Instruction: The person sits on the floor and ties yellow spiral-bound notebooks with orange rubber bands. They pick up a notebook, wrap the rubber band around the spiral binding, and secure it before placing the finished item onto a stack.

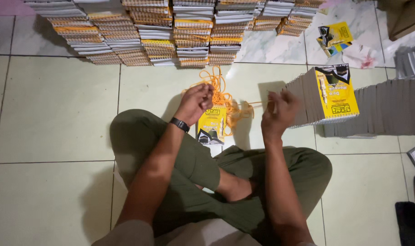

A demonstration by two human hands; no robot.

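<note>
The person sits cross-legged on the floor point(57, 109). The left hand point(194, 103) is curled shut, and its grip pinches the orange string point(225, 98) close to the loose pile. The right hand point(278, 109) looks blurred; its fingers seem closed on the same string, which runs in a thin line between the two hands. A small yellow book point(211, 124) leans against the knee, just under the left hand and touching the string pile.

It looks like the step in hand is pulling one bit of string free from the tangle. The next move would need a slow, steady pull so the string does not knot, with the book kept close.

The floor is pale tile. A row of books point(328, 95) stands on edge beside the right hand, with a yellow cover at the front. Tall stacks of books point(162, 32) line the far side. A few loose covers point(335, 37) lie near a box corner.
</note>
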